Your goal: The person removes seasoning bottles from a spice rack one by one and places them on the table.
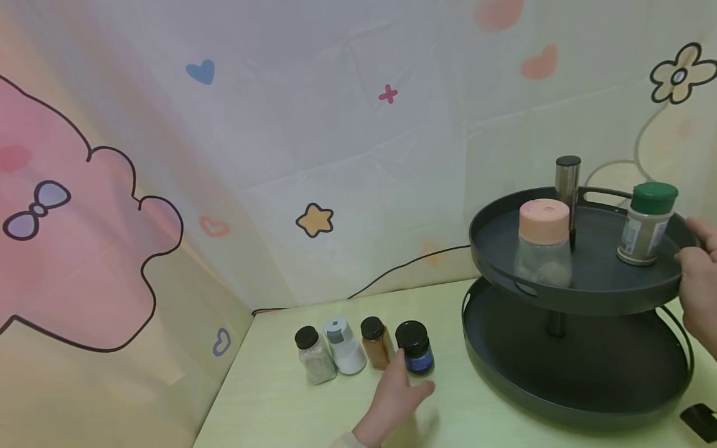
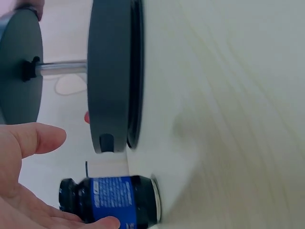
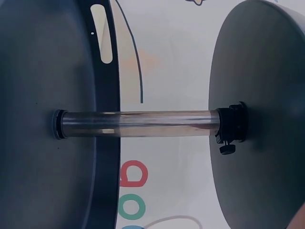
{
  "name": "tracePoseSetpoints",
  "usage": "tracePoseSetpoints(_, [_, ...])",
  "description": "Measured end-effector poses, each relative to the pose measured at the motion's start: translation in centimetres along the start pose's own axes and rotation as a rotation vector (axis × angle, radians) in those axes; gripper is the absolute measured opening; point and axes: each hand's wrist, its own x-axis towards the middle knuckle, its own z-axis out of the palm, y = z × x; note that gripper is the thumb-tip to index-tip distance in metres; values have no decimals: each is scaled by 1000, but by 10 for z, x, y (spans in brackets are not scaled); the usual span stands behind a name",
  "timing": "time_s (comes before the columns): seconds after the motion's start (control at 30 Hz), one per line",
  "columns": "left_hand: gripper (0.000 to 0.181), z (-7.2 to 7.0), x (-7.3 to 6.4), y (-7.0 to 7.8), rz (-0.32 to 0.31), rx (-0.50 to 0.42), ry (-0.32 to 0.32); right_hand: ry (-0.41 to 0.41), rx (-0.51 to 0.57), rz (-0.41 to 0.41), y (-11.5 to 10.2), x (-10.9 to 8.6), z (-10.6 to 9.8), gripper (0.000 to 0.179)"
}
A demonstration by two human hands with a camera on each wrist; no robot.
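My left hand (image 1: 394, 395) is at a small dark jar with a black lid and blue label (image 1: 414, 348). Its thumb stands apart and its fingers lie loosely along the jar's side, also plain in the left wrist view. At the right edge, my right hand (image 1: 700, 280) grips the rim of the upper tray of a dark two-tier stand (image 1: 605, 303). On that tray stand a clear jar with a peach lid (image 1: 543, 249) and a green-capped shaker (image 1: 646, 227). In the right wrist view a metal post (image 3: 162, 124) joins the two tiers; only a sliver of the hand shows.
Left of the dark jar stand a brown spice bottle (image 1: 376, 342), a white-and-grey dispenser (image 1: 344, 348) and a black-lidded glass jar (image 1: 316, 358), in a row on the pale table (image 1: 269, 410). A black object (image 1: 700, 422) lies at the lower right. A patterned cloth hangs behind.
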Motion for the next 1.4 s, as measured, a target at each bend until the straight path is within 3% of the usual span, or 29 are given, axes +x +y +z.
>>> tracePoseSetpoints(0.1, [78,-1,-3,5,-9,-14,-30,6,-39,7,-17,-13,3,53])
tracePoseSetpoints(0.27, [82,-4,-10,14,-31,-38,-84,-17,-122,70,-94,-61,10,54])
tracePoseSetpoints(0.4, [82,-6,-13,24,-15,-120,-138,-25,-139,75,-115,-75,12,54])
tracePoseSetpoints(0.53, [77,-7,-17,36,30,-202,-153,-37,-148,74,-110,-74,11,54])
tracePoseSetpoints(0.73, [64,-7,-15,48,148,-274,-82,-45,-162,57,-109,-76,9,53])
tracePoseSetpoints(0.87, [59,-7,-13,54,191,-332,-47,-48,-159,47,-110,-77,9,53])
tracePoseSetpoints(1.17, [49,-12,-8,74,324,-348,18,-58,-149,25,-111,-79,9,54])
tracePoseSetpoints(1.27, [47,-13,-4,81,365,-352,31,-54,-166,33,-97,-70,7,53])
tracePoseSetpoints(1.4, [47,-15,0,89,397,-358,36,-38,-191,-27,-54,-46,3,53])
